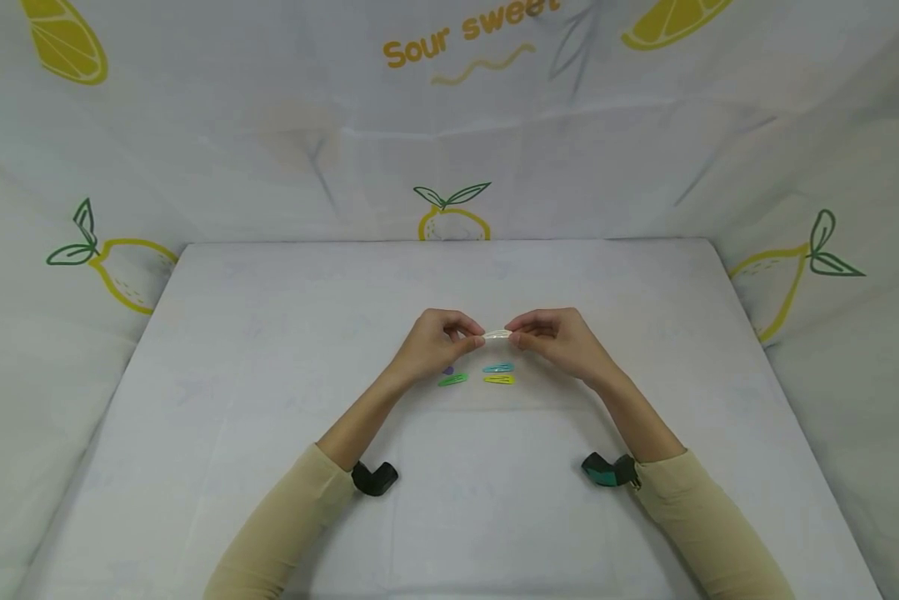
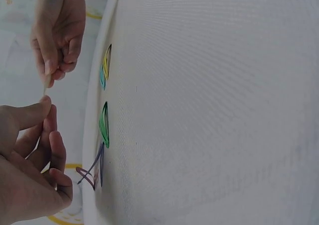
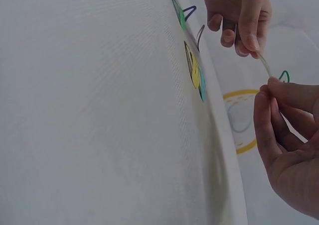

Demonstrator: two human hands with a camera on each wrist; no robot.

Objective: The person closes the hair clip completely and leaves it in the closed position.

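A white snap hair clip is held up above the table between both hands. My left hand pinches one end of it between thumb and fingertips. The other end is pinched by my right hand. Seen from the right wrist, the pale clip looks slightly bowed. Below the hands lie more hair clips: a green one, a light blue one and a yellow one. Part of a purple clip shows beside my left wrist. A dull pinkish clip appears in the left wrist view.
A white cloth covers the table. Pale curtains with lemon prints stand behind it and along both sides. Black wrist-worn devices stick out from both sleeve cuffs over the near part of the table.
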